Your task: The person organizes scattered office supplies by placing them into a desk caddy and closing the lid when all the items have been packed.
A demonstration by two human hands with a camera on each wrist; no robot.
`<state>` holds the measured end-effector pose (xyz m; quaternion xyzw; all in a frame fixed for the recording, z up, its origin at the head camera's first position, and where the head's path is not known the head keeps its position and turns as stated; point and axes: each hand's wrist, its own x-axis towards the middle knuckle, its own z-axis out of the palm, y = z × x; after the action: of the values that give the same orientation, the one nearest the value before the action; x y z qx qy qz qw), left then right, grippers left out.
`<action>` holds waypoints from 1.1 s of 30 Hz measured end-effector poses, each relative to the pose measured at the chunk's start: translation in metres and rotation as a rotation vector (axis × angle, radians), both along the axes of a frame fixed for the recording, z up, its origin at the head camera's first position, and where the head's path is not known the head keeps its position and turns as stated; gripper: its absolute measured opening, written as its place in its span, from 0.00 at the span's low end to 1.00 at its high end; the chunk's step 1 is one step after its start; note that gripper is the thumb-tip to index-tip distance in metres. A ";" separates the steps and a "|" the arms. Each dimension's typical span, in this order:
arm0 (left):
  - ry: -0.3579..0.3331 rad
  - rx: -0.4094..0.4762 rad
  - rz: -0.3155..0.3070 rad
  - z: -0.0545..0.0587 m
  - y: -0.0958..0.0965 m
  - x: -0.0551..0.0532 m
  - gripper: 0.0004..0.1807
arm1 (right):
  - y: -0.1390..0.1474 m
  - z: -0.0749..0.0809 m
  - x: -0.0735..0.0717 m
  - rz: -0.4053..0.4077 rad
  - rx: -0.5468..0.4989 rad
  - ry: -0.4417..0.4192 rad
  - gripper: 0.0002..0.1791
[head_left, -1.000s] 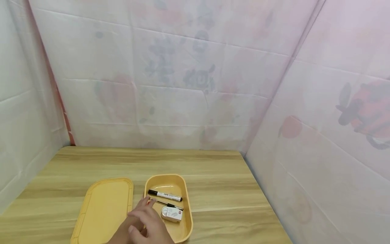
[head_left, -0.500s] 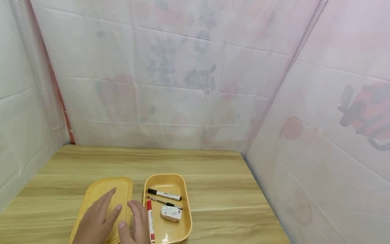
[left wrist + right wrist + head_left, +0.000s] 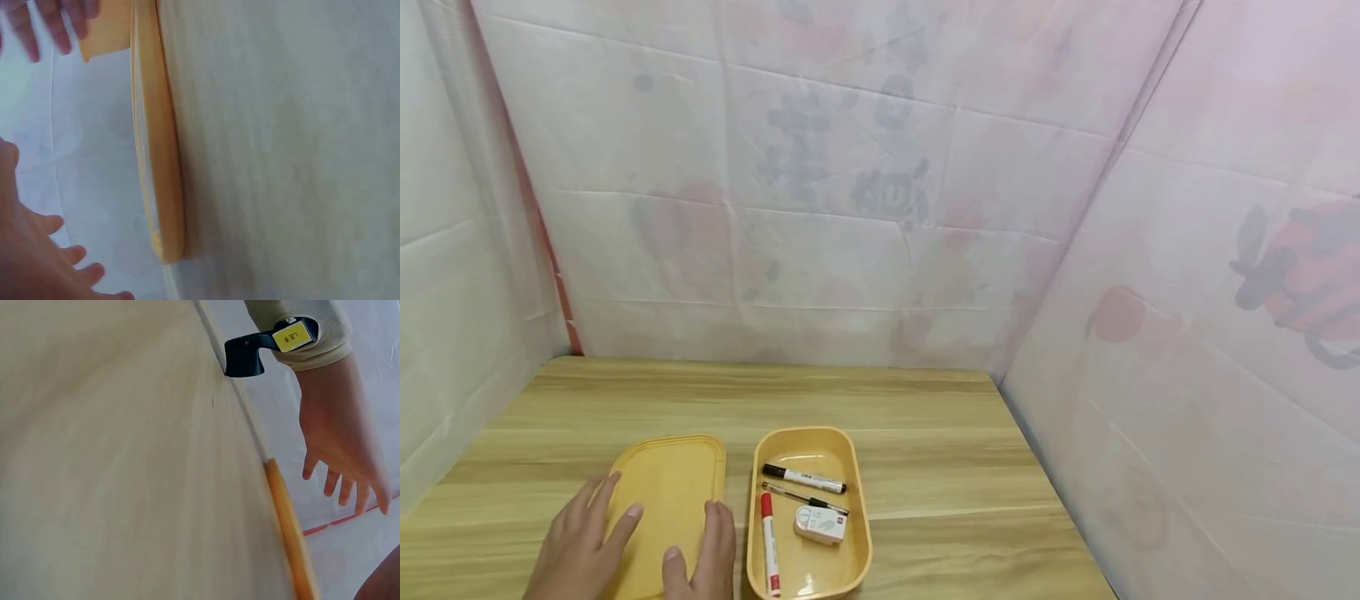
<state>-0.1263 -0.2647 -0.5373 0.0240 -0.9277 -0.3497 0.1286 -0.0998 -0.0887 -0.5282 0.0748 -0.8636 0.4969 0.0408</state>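
A yellow lid [image 3: 666,500] lies flat on the table in the head view, between my two hands. My left hand [image 3: 576,537] is over its left edge, fingers spread and nearly straight. Along its right edge my right hand [image 3: 703,554] hovers, thumb apart from the fingers. Neither hand holds anything; whether fingertips touch the lid, I cannot tell. In the left wrist view the lid's rim [image 3: 164,181] stands to the right of my left hand [image 3: 44,256]. The right wrist view shows the rim [image 3: 290,531] below my left hand [image 3: 340,437].
Right of the lid stands a yellow box [image 3: 865,533]. It contains a black-capped marker [image 3: 805,478], a thin black pen [image 3: 808,500], a red-capped marker [image 3: 771,546] and a small white labelled case [image 3: 822,524]. Printed sheets [image 3: 850,208] enclose the wooden table [image 3: 940,467].
Both hands, first overlapping at the box's left side, have moved left and separated to either side of the lid. The red-capped marker, hidden at first, now shows in the box.
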 end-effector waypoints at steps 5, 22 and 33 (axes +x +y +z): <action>-0.038 -0.028 -0.074 -0.011 -0.009 -0.001 0.41 | -0.014 -0.012 -0.019 -0.154 -0.054 -0.045 0.32; -0.442 0.223 -0.079 -0.021 -0.014 -0.016 0.55 | -0.014 -0.015 -0.036 -0.181 -0.316 -0.286 0.34; -0.279 0.113 -0.149 -0.029 -0.010 -0.002 0.60 | 0.000 -0.009 -0.016 -0.155 -0.127 -0.315 0.32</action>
<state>-0.1286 -0.2748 -0.5663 0.0108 -0.9146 -0.4031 -0.0292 -0.1156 -0.0886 -0.5367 -0.0732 -0.8294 0.5514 -0.0522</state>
